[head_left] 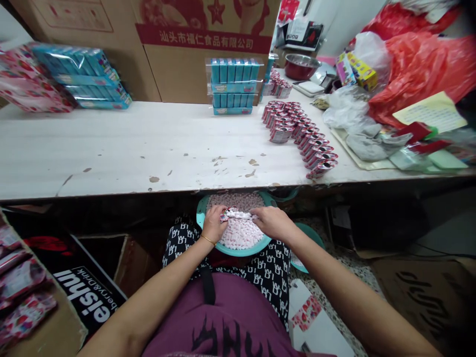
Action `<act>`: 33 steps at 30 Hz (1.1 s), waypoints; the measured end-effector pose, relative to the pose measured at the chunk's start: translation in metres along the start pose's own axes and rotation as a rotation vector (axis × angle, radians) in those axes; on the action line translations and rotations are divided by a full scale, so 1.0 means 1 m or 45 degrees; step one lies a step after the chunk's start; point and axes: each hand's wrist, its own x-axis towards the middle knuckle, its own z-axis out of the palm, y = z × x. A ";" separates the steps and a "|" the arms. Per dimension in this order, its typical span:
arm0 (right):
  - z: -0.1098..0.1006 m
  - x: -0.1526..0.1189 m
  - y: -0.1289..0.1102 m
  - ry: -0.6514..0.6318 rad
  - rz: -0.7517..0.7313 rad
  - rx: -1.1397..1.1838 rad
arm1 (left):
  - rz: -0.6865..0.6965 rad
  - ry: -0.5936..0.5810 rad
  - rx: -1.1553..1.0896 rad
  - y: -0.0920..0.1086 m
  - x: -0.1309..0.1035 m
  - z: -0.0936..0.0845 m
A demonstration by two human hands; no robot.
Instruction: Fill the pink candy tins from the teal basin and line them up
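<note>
A turquoise basin [201, 218] full of small white and pale pink candies [243, 235] rests on my lap, below the table edge. Over its left side, my left hand [214, 223] grips a small red-and-pink printed candy box [223, 216], mostly hidden by the fingers. From the right, my right hand [270, 221] reaches over the basin with its fingers closed. Between the hands runs a narrow heap of white candies, from the box to my right fingertips. Whether those fingers hold candies or some tool under them is hidden.
Rows of small red-and-pink boxes with open tops [310, 144] stand on the white table [111, 153]. Behind are blue wrapped packs [234, 87] and a large carton [178, 64]. Red plastic bags [420, 69] pile up right. Another turquoise basin [310, 233] sits lower right.
</note>
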 end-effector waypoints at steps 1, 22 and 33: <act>-0.005 0.001 -0.010 -0.018 0.024 -0.076 | -0.001 -0.011 0.014 -0.001 -0.001 0.001; 0.145 0.063 0.011 -0.019 0.095 0.449 | -0.533 0.314 -0.695 -0.040 -0.010 -0.041; 0.032 0.012 0.033 0.145 -0.139 0.624 | -0.353 0.098 -0.602 -0.015 -0.003 -0.023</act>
